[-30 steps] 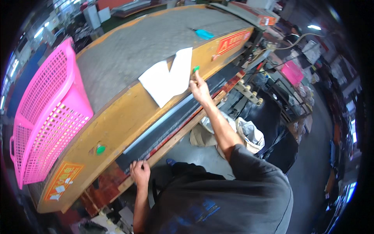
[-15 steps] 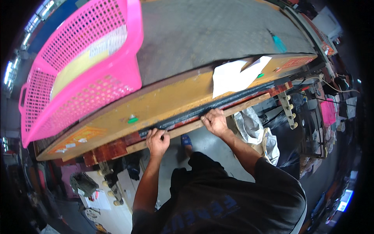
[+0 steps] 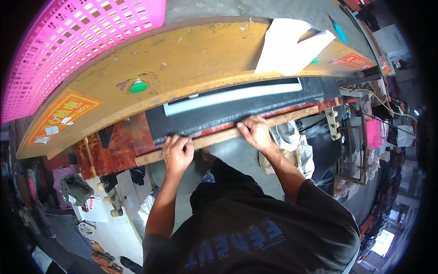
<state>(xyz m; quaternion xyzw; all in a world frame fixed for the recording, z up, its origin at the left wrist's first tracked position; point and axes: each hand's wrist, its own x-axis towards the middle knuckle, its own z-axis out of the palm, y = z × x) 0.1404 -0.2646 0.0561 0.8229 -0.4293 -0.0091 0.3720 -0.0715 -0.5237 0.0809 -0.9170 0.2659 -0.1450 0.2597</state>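
My left hand [image 3: 178, 153] is closed over a long wooden strip [image 3: 219, 138], its fingers curled at the near edge of a black sheet [image 3: 205, 109]. Farther right along the same strip, my right hand [image 3: 255, 131] is closed over it too, with the thumb pressed in. The black sheet lies on a red-brown board [image 3: 130, 139]. On the sheet, under the yellow machine panel [image 3: 191, 55], sits a pale rectangular frame [image 3: 232, 93], partly hidden by the panel. The undersides of my fingers are hidden.
A pink basket [image 3: 86, 43] stands on the machine at upper left. White paper [image 3: 287, 50] hangs over the panel near a green button; another green button [image 3: 138, 86] is at left. A teal-handled tool [image 3: 338, 32] lies at upper right. Silvery bags [image 3: 287, 141] stand below right.
The view has shifted, so more of the black sheet and the pale frame shows below the yellow panel. Both hands stay on the wooden strip.
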